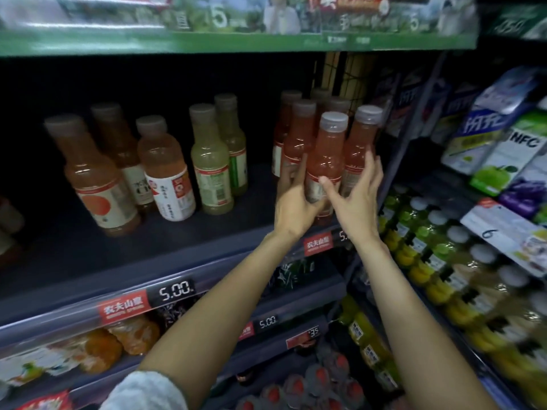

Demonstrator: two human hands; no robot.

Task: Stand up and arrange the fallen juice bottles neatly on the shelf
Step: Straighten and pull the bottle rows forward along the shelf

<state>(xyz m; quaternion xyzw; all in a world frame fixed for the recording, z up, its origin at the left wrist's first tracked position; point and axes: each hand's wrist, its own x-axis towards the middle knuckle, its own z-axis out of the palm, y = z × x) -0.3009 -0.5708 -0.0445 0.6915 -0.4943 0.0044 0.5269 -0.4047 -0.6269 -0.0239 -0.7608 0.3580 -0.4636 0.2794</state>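
Left hand [291, 207] grips the upright pink bottle [325, 161] at frame center, long axis vertical. Right hand [355, 189], fingers spread and loose, touches its right side.

- Left hand [291, 208] grips the front pink juice bottle [327, 161] low on its label; bottle upright at the shelf [88, 247] edge.
- Right hand [353, 190], fingers spread, touches the same bottle with its thumb; fingers lie against the neighbouring pink bottle [359, 143].
- More pink bottles stand just behind.
- Left: orange bottles [97, 179] and pale yellow bottles [211, 161], upright.
- Price tag [174, 290] reads 5.00.
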